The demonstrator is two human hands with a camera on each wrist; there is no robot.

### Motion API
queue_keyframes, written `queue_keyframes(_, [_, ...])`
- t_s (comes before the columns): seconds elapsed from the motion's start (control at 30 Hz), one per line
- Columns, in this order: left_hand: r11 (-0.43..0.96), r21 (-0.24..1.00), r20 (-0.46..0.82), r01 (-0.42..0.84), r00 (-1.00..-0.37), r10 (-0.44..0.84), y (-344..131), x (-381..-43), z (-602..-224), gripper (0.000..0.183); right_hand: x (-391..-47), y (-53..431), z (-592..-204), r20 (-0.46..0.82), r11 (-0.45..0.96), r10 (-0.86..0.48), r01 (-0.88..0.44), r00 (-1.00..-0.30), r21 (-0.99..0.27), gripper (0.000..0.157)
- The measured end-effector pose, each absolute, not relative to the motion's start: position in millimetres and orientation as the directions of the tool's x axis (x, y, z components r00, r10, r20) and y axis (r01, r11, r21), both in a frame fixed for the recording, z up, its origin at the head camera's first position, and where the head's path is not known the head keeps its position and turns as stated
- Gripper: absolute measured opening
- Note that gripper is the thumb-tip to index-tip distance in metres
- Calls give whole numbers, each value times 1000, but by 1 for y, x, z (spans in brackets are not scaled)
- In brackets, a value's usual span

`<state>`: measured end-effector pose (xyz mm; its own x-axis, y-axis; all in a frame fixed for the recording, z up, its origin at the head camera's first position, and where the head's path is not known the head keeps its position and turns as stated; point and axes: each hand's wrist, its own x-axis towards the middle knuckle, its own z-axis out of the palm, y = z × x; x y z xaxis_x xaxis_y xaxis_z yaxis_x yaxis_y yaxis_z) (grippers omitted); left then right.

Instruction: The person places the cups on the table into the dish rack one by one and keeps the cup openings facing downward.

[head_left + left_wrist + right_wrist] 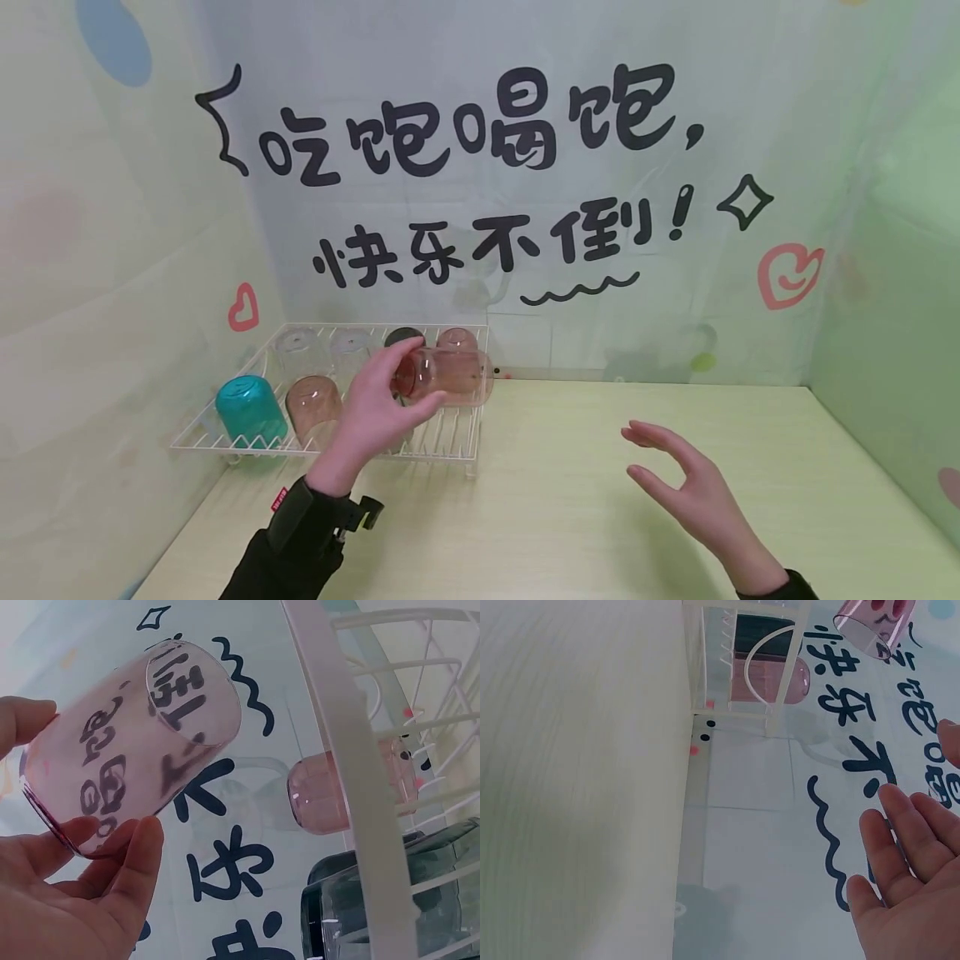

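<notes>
My left hand [378,408] grips a clear pink glass [456,375] near its open rim, fingers and thumb round it. The glass lies tilted on its side in the air, above the right end of a white wire rack [442,457]. In the left wrist view the glass [131,750] is see-through, with the wall lettering showing through it. Over the table to the right, my right hand [697,492] is held up with nothing in it, fingers relaxed and apart from the thumb.
Upside-down glasses stand in the rack: a teal glass [251,408], a brownish-pink glass [311,404], clear glasses [300,354] behind, a dark glass [337,907] and a small pink glass [457,338]. A pale wooden table [555,483] meets a lettered cloth wall [420,50].
</notes>
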<state>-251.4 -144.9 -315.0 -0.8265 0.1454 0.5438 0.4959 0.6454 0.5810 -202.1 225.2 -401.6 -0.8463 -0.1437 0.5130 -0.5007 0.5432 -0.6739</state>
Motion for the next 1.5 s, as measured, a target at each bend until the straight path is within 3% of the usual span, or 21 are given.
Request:
queue_keyframes(0.43, [771,475,521,424,-842,141,-150,-261,-316,75,-202,232,-407,526,584,-145,-501,-838,-639,51])
queue_keyframes(1.13, [893,331,321,305,-926,198,-140,-277,-318,74,-201,236,-414,526,601,-128,-488,-841,-633,51])
queue_keyframes(1.5, [918,258,249,303,-938,240,-130,-286,-324,67,-201,236,-417,526,615,-136,-488,-840,-620,51])
